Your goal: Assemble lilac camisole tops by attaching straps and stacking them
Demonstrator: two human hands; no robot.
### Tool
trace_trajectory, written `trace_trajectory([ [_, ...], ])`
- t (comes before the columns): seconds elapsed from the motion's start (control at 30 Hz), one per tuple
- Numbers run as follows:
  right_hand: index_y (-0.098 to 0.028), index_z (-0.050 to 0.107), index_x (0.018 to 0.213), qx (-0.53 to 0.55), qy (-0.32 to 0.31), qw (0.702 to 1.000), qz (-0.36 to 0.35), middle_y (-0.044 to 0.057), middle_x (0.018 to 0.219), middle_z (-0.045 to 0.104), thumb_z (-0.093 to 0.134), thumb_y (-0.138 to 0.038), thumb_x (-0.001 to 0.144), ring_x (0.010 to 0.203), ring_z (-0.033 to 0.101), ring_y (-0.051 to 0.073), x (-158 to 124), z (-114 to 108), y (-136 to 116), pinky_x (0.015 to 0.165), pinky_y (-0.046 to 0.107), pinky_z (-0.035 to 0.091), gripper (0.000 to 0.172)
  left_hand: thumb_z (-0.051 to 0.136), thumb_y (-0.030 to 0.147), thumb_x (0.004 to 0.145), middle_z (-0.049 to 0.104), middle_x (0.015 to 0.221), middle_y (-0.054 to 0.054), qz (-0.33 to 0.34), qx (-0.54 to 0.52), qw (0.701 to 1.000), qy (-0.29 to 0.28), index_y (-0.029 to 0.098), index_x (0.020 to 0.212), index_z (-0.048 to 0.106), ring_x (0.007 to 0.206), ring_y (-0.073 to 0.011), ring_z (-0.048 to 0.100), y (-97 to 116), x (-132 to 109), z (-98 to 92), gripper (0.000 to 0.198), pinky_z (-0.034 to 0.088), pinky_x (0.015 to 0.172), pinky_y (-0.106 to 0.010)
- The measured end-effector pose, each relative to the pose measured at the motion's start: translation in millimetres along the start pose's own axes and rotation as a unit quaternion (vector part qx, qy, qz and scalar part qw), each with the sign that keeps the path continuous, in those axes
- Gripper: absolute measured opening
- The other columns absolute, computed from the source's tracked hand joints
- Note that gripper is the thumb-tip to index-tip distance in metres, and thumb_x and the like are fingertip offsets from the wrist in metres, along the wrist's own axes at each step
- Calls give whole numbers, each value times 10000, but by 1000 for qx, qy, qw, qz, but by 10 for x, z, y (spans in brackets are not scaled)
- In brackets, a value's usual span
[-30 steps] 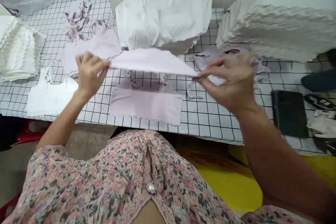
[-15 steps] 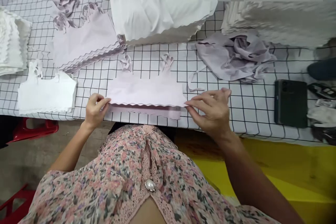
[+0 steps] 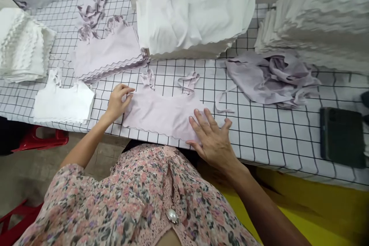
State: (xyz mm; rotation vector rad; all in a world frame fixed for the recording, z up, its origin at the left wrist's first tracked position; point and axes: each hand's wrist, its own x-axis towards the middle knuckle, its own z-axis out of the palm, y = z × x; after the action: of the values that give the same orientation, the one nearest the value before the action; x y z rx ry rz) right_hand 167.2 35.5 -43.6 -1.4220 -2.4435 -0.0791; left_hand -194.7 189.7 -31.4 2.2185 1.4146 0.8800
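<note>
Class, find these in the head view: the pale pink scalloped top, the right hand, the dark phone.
Pale pink scalloped top point(image 3: 158, 117): head view, on its middle.
Right hand point(image 3: 212, 140): head view, on its back.
Dark phone point(image 3: 342, 137): head view, on its back.

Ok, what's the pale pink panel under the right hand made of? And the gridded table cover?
The panel looks like thin matte knit fabric, soft with a scalloped edge. The table cover: printed plastic or cloth, can't tell.

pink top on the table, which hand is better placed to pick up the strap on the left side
Probably the left hand: it sits at the upper left edge of the pink top, close to that strap. The right hand lies spread flat on the top's lower right corner, farther away.
</note>
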Motion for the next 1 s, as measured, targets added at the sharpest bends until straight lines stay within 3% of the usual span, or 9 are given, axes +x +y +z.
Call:
trace_trajectory([
  [0.13,-170,648,1402,69,65,995,-5,186,1457,695,510,-361,1112,1399,587,374,595,-17,69,1141,595,367,374,703,173,869,739,960,-56,-135,-62,988,-45,169,926,799,798,-149,642,-130,557,131,112,538,797,-297],
  [0.23,-184,751,1187,147,69,987,14,131,1192,786,485,-311,1109,1158,654,317,1140,108,124,1026,520,437,305,782,288,860,747,852,-48,-176,-72,979,-78,160,823,788,749,-155,627,-65,770,261,133,502,745,-295],
  [0.3,-190,773,1141,192,52,980,23,127,1118,773,466,-292,1098,1083,631,302,1482,226,167,980,497,455,326,826,364,850,730,812,-46,-185,-60,977,-81,158,780,781,723,-159,612,6,818,371,222,475,714,-302],
  [0.4,-196,786,1165,242,15,970,22,142,1111,724,415,-228,1069,1083,582,295,1932,376,242,971,476,470,385,838,264,839,701,836,-37,-170,-40,983,-53,171,780,794,757,-161,609,66,795,536,119,467,750,-310],
  [0.57,-212,736,1357,230,-134,961,-80,177,1383,600,505,-98,899,1265,476,345,2520,450,335,1052,558,429,525,786,150,878,628,827,-10,-101,-94,990,-3,189,825,793,726,-137,572,2,635,660,66,467,718,-285],
  [0.67,-194,773,1242,193,-233,945,-123,196,1450,547,634,-167,845,1336,406,401,2749,413,336,1063,657,386,421,781,154,891,581,771,6,-57,-111,992,21,192,830,780,692,-134,539,-61,553,646,72,441,673,-281],
  [0.77,-165,800,1018,164,-280,936,-139,196,1362,580,726,-237,845,1299,408,389,2861,348,325,1090,732,323,202,779,179,900,543,727,14,-21,-97,995,29,200,823,772,686,-141,525,-95,522,626,79,427,663,-288],
  [0.87,-160,780,848,161,-286,934,-138,171,1278,621,779,-287,866,1296,420,380,2869,272,382,1119,761,289,129,749,168,897,552,738,7,-9,-77,997,17,202,815,761,695,-146,528,-94,531,624,89,429,666,-291],
  [1.0,-182,729,711,190,-242,943,-126,141,1213,658,819,-393,880,1298,443,395,2793,166,617,1138,826,234,285,722,167,879,572,758,3,-37,-81,996,7,196,814,752,690,-143,533,-53,550,617,77,440,675,-290],
])
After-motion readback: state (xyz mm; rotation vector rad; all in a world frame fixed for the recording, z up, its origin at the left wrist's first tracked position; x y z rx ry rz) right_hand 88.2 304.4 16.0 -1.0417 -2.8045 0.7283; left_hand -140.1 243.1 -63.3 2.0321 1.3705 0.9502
